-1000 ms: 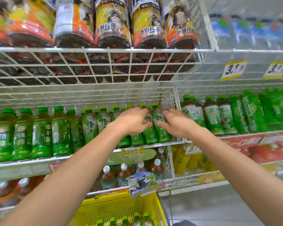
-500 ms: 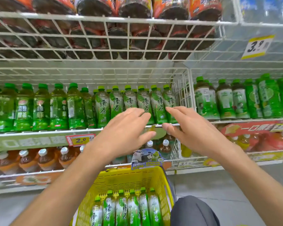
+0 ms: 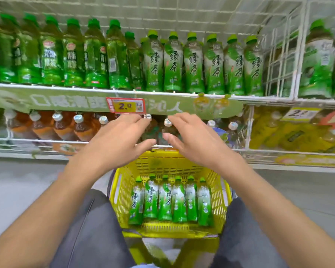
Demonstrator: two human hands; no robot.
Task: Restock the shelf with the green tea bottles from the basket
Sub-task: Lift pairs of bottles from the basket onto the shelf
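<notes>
A yellow plastic basket (image 3: 219,200) stands on the floor between my knees. Several green tea bottles (image 3: 170,200) lie in it side by side, caps pointing to the shelf. Matching green tea bottles (image 3: 193,64) stand in a row on the wire shelf (image 3: 162,93) above. My left hand (image 3: 116,142) and my right hand (image 3: 197,140) hover side by side above the basket's far rim, in front of the lower shelf. Both have spread, relaxed fingers and hold nothing.
Darker green bottles (image 3: 74,55) fill the shelf's left part. Brown tea bottles (image 3: 62,126) stand on the lower shelf, yellow drinks (image 3: 290,132) to the right. A red price tag (image 3: 125,106) hangs on the shelf edge. A white wire divider (image 3: 296,55) bounds the tea row. Grey floor lies on both sides.
Both hands have come away from the shelf's green tea row and dropped toward the basket, empty. The view has tilted down, bringing the whole basket and my knees into sight.
</notes>
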